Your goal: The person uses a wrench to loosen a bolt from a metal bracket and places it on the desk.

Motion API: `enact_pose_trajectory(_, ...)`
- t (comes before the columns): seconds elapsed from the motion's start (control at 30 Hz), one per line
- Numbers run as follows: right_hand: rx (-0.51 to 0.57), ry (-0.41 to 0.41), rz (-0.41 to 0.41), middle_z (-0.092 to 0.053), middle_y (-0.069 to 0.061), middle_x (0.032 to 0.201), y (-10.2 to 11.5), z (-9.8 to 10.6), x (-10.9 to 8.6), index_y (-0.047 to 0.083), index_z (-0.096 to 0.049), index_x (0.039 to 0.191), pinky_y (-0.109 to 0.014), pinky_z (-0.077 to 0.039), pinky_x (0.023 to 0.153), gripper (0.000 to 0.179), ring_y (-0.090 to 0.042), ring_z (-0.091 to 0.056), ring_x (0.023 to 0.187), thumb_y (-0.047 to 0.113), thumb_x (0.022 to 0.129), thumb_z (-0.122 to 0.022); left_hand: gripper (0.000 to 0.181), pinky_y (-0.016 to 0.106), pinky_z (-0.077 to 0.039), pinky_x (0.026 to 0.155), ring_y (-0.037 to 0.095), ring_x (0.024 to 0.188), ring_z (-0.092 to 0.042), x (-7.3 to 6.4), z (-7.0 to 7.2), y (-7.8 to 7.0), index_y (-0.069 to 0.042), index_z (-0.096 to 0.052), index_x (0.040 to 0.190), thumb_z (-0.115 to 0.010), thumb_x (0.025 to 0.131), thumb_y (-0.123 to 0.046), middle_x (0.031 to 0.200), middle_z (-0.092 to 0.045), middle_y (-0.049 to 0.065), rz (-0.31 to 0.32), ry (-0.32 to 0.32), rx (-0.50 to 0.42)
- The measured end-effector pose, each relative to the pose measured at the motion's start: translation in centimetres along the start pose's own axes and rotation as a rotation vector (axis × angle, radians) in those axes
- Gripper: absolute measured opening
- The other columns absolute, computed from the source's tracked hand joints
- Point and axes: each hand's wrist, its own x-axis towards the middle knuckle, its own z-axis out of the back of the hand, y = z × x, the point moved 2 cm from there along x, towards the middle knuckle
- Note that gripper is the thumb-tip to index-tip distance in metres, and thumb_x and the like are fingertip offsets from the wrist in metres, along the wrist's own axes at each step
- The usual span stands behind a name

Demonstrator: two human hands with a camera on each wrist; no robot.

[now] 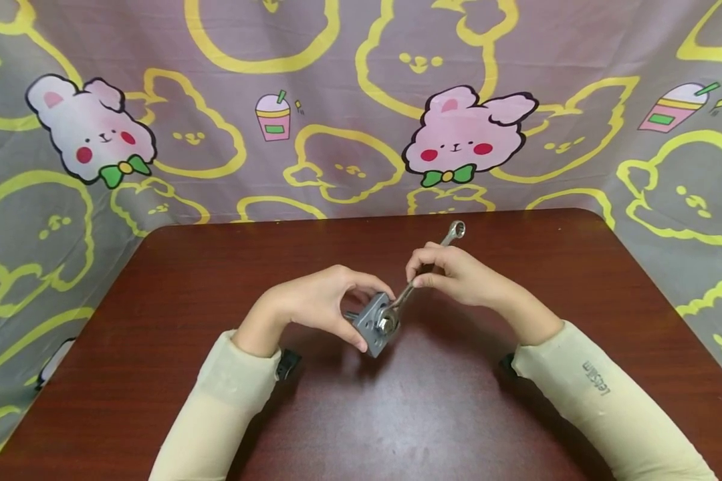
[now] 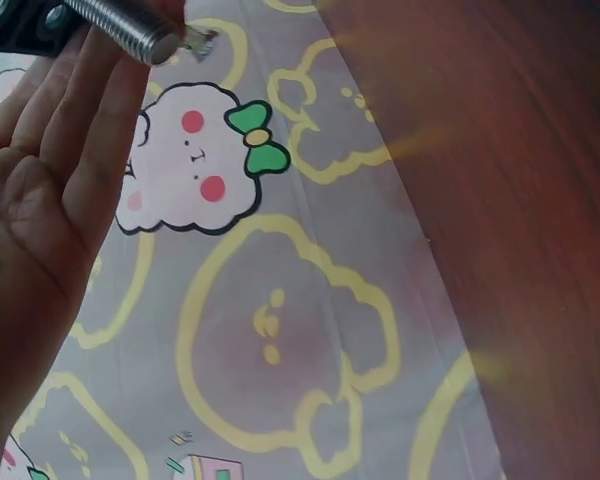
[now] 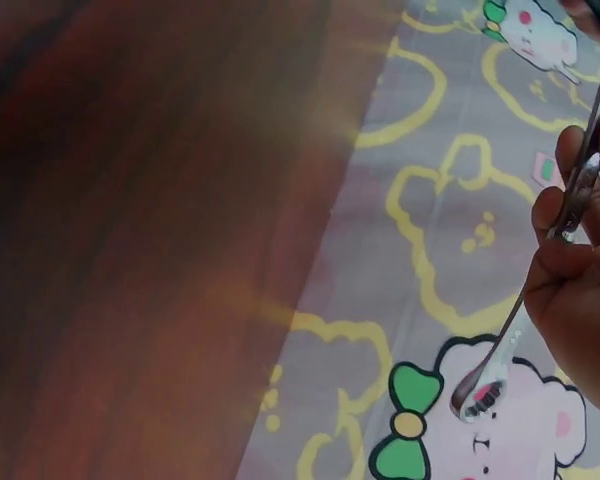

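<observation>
My left hand (image 1: 321, 300) grips a grey metal plate (image 1: 370, 327) by its edges, thumb on the lower side and fingers on the upper. Through the plate runs a bolt, its hex head (image 1: 388, 325) facing right; the threaded shank (image 2: 145, 35) shows in the left wrist view. Pinched in my right hand (image 1: 457, 274) is a silver combination wrench (image 1: 456, 230), held along its shaft. Its ring end points up and away, while the other end lies around or against the bolt head. In the right wrist view, the ring end (image 3: 479, 400) hangs below the right hand.
Both hands are above a dark red-brown table (image 1: 216, 267). Behind it and along its sides hangs a grey-pink curtain (image 1: 349, 80) with yellow outlines and cartoon rabbits. Pale sleeves (image 1: 216, 414) cover the forearms, with a dark device (image 1: 287, 364) at the left wrist.
</observation>
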Motion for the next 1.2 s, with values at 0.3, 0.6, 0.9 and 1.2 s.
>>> enact_pose_trajectory(0.3, -0.031, -0.187, -0.110, -0.063, -0.002, 0.088, -0.4, 2.2, -0.3, 0.006, -0.067, 0.093, -0.022, -0.045, 0.071, 0.003, -0.010, -0.052, 0.083, 0.004, 0.092, -0.066, 0.073, 0.027, -0.059, 0.084, 0.012, 0.098, -0.067, -0.6, 1.3, 0.7, -0.010, -0.059, 0.131, -0.093, 0.067, -0.017, 0.110, -0.071, 0.002, -0.016, -0.293, 0.148)
enact_pose_trajectory(0.6, 0.138, -0.364, -0.270, -0.063, 0.003, 0.082, -1.1, 2.1, -0.7, 0.001, -0.066, 0.098, -0.021, -0.047, 0.065, 0.006, -0.007, -0.056, 0.074, 0.005, 0.096, -0.063, 0.074, 0.043, -0.060, 0.079, 0.017, 0.091, -0.070, -0.3, 1.6, 0.6, -0.010, -0.059, 0.131, -0.093, 0.065, -0.013, 0.110, -0.071, 0.007, -0.084, -0.670, 0.252)
enact_pose_trajectory(0.9, 0.388, -0.457, -0.390, -0.064, 0.008, 0.078, -1.0, 0.0, 0.0, -0.005, -0.060, 0.103, -0.017, -0.049, 0.069, 0.009, -0.007, -0.057, 0.076, 0.002, 0.098, -0.057, 0.075, 0.035, -0.061, 0.083, 0.018, 0.095, -0.070, 0.1, 1.2, 0.2, -0.007, -0.057, 0.131, -0.093, 0.066, -0.013, 0.117, -0.069, 0.008, -0.149, -0.892, 0.402)
enact_pose_trajectory(1.2, 0.520, -0.479, -0.437, -0.060, 0.008, 0.073, 0.2, -1.3, 0.7, 0.006, -0.060, 0.098, -0.019, -0.039, 0.056, 0.006, -0.006, -0.050, 0.068, 0.003, 0.099, -0.055, 0.073, 0.027, -0.060, 0.082, 0.018, 0.096, -0.069, 0.2, 0.8, -0.5, -0.004, -0.057, 0.130, -0.092, 0.067, -0.016, 0.118, -0.069, 0.010, -0.209, -1.036, 0.517)
